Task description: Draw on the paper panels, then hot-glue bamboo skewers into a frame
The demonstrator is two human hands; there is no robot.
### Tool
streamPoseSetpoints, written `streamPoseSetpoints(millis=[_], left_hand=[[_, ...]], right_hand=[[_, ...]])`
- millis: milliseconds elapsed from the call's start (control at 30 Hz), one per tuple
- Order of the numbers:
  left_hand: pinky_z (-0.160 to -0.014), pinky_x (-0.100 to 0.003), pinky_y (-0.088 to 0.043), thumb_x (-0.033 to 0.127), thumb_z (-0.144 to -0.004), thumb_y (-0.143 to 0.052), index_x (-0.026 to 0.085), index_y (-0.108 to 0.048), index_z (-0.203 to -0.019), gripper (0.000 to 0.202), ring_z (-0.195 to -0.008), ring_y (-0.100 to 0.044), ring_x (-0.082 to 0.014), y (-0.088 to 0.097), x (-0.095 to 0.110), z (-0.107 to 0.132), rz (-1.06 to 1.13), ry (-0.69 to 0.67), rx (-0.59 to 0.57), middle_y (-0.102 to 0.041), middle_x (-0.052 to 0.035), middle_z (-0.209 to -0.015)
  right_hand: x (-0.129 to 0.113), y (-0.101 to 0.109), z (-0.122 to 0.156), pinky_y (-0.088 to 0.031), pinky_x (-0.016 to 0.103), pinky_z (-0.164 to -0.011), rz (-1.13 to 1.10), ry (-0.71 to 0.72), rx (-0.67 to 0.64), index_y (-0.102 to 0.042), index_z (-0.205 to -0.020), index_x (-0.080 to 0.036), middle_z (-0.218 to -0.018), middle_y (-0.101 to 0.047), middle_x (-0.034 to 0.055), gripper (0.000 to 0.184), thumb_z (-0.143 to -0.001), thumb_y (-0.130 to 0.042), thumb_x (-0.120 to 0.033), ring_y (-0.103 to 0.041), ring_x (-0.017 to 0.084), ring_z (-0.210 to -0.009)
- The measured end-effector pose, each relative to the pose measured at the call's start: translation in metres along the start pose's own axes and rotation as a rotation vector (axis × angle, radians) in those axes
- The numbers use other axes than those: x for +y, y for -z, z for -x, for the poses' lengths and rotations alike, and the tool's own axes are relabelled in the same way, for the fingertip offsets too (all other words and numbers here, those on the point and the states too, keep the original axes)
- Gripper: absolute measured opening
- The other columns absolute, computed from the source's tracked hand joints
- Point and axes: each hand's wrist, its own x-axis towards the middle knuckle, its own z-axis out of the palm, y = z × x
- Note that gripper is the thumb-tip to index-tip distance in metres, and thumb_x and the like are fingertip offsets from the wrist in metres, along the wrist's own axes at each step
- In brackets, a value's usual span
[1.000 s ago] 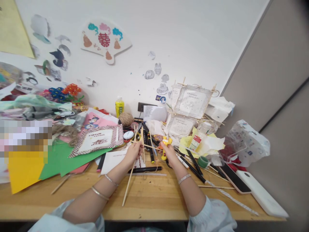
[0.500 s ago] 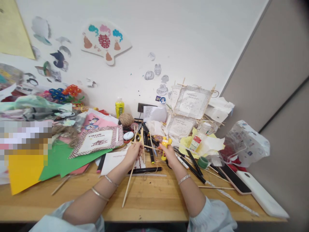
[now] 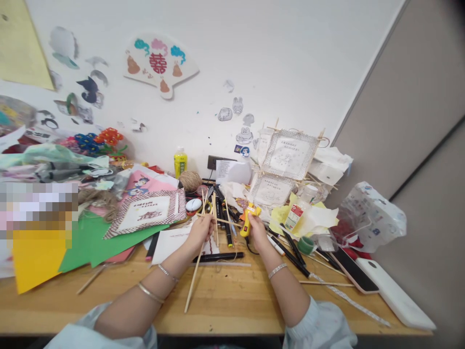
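Observation:
My left hand is closed around thin wooden sticks that cross near my fingers; one long stick slants down toward the table's front edge. A small yellow glue gun is gripped in my right hand, its nozzle close to the stick that runs across between my two hands. Both hands hover over a row of black markers on the wooden table.
Green and yellow paper sheets lie at the left, with a patterned card on them. A paper lantern frame, a twine ball and a yellow bottle stand by the wall. Phones and a plastic bag are at the right.
My right hand has tilted the glue gun and shifted slightly right; the gun now stands more upright beside the cross stick. The left hand keeps the sticks in place.

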Motion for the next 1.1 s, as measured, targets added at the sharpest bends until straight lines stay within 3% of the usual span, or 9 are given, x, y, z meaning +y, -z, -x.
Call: streamPoseSetpoints(millis=[233, 567, 833, 1100], left_hand=[[-0.030, -0.018, -0.017, 0.035, -0.074, -0.043, 0.018, -0.045, -0.062, 0.021, -0.027, -0.026, -0.0055, 0.001, -0.001, 0.000, 0.010, -0.006, -0.006, -0.035, 0.0087, -0.038], [-0.031, -0.018, -0.017, 0.035, -0.073, -0.043, 0.018, -0.045, -0.062, 0.020, -0.028, -0.027, -0.0057, 0.002, -0.002, -0.002, 0.011, -0.007, 0.000, -0.037, 0.0082, -0.038], [-0.031, -0.018, -0.017, 0.033, -0.075, -0.042, 0.018, -0.046, -0.062, 0.020, -0.028, -0.027, -0.0055, 0.001, 0.001, 0.001, 0.006, -0.005, 0.002, -0.036, 0.0080, -0.038], [-0.031, -0.018, -0.018, 0.034, -0.075, -0.042, 0.018, -0.046, -0.061, 0.022, -0.028, -0.027, -0.0057, 0.000, 0.001, 0.000, -0.015, -0.011, -0.005, -0.036, 0.0080, -0.039]], right_hand=[[0.003, 0.002, -0.002, -0.050, 0.027, -0.065, 0.000, 0.076, -0.028, -0.062, -0.096, -0.020, -0.095, -0.067, 0.0044, 0.045, -0.066, -0.066, -0.054, -0.062, 0.015, -0.075], [-0.003, 0.000, -0.002, -0.049, 0.024, -0.052, -0.093, 0.077, -0.016, -0.053, -0.089, -0.023, -0.075, -0.061, -0.0007, 0.045, -0.068, -0.061, -0.062, -0.054, 0.010, -0.056], [-0.012, -0.001, 0.003, -0.052, 0.026, -0.053, -0.121, 0.020, -0.012, -0.054, -0.081, -0.022, -0.069, -0.059, -0.0021, 0.044, -0.069, -0.058, -0.064, -0.049, 0.009, -0.051], [-0.011, -0.004, 0.003, -0.045, 0.021, -0.047, -0.052, 0.031, -0.004, -0.049, -0.076, -0.021, -0.057, -0.055, -0.0069, 0.041, -0.058, -0.076, -0.046, -0.043, 0.005, -0.042]])
